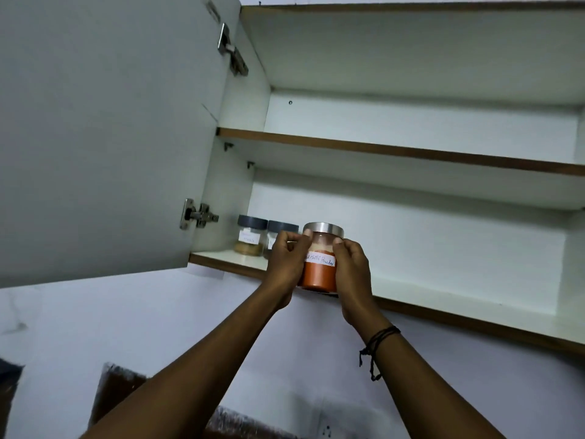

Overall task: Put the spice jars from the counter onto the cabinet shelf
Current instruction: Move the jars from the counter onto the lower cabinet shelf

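Hands either side of a chilli powder jar at the front edge of the bottom cabinet shelf.

Cabinet door (104, 131) stands open at left — past its hinge, two grey-lidded jars (251, 236) sit side by side on the bottom shelf (443, 299). Next, the left hand (285, 264) curls round the chilli powder jar (319, 270), steel-lidded and filled with orange-red powder; the right hand (351, 274) clasps its other side — a black thread bracelet (376, 343) on that wrist.
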A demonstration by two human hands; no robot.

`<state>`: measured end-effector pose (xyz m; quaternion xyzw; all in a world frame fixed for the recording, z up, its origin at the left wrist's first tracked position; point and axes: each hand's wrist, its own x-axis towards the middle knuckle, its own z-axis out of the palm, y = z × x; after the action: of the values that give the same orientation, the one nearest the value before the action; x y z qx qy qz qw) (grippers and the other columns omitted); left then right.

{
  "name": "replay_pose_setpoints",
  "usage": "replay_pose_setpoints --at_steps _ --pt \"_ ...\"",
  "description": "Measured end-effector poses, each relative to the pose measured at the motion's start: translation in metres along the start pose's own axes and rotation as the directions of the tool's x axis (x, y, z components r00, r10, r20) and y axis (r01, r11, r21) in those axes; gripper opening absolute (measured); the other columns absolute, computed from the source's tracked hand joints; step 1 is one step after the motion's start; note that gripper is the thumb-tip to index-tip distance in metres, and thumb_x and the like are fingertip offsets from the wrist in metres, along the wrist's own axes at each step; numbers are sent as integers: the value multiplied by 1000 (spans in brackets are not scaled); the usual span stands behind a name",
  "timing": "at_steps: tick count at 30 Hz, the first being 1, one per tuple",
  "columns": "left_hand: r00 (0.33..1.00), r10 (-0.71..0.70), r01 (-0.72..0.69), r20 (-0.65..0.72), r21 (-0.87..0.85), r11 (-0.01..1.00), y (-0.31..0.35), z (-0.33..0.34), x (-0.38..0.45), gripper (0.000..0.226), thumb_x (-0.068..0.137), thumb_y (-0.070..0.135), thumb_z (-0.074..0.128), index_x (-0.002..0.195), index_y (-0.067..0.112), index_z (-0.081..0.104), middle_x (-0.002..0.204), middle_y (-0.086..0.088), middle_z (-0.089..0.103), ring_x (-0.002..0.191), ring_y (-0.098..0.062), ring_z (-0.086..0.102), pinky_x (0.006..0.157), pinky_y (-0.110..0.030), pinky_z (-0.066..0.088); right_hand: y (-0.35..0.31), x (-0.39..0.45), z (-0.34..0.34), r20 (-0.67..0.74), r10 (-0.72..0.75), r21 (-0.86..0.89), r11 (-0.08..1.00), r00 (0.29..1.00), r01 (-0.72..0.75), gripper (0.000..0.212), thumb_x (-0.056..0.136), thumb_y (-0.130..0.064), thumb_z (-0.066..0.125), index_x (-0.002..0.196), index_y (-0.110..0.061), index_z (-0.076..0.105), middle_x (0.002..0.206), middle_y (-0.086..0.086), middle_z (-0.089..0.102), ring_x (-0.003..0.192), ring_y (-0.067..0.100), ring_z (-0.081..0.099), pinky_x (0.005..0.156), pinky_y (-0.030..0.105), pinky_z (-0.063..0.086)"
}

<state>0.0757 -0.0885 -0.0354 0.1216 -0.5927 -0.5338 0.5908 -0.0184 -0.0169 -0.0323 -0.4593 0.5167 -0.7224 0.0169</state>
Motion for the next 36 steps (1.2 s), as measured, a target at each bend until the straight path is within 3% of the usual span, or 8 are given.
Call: replay_pose_setpoints --at_steps 3,5,9,14,17,22,27,36 --pt "1000 20 -19 -14 13 1000 7 7 22 26 95 49 58 103 25 53 105 1 67 89 -15 70 58 -24 57 -5 24 4 27 -28 -42 999 999 29 26 100 -34 48 121 -24 58 119 5 61 102 22 64 85 43 58" --pt "999 39 -38 -29 47 998 7 9 36 27 95 47 58 107 24 53 106 1 66 89 -15 69 61 -25 56 -6 39 7 30 -71 -87 993 997 73 23 99 -30 46 116 -23 61 117 6 62 99 21 64 79 35 56" --pt "998 30 -24 -55 115 993 3 13 67 34 99 43 54 120 16 55 116 -6 66 101 -23 68 85 -41 59 -1 67 17 41 -78 -167 982 996 84 28 97 -26 48 122 -20 59 114 1 64 96 18 62 66 23 45" --pt "998 13 -3 -53 193 981 -10 14 103 33 104 37 46 124 13 57 123 -12 66 105 -25 65 89 -39 55 9 97 35 6 0 -293 956 1000 2 27 96 -21 52 121 -11 49 117 9 60 95 23 57 77 32 46" --pt "999 4 11 -49 304 953 -23 16 114 35 106 35 42 130 14 55 130 -13 61 109 -27 60 95 -42 52 20 109 42 27 36 -387 922 999 -23 33 95 -14 51 127 -7 48 127 15 58 110 31 59 91 39 51" --pt "999 -39 22 23 500 866 -38 19 126 30 105 20 40 125 8 60 128 -17 63 117 -32 60 104 -47 49 36 119 39 65 98 -450 891 993 -59 43 91 -7 54 134 -6 48 135 19 52 119 34 53 97 37 49" --pt "994 -106 68 40 542 838 -45 20 130 29 97 4 47 122 7 61 124 -16 64 114 -32 60 103 -47 50 42 117 37 150 148 -486 872 977 -58 52 87 -16 68 134 -7 49 134 18 52 123 35 50 104 46 45" --pt "985 -133 58 111 511 858 -46 14 122 37 94 3 55 130 9 59 126 -16 65 116 -34 61 104 -49 50 44 113 37 231 118 -495 869 966 12 57 83 -6 71 135 -3 51 133 20 56 121 37 55 102 46 48"
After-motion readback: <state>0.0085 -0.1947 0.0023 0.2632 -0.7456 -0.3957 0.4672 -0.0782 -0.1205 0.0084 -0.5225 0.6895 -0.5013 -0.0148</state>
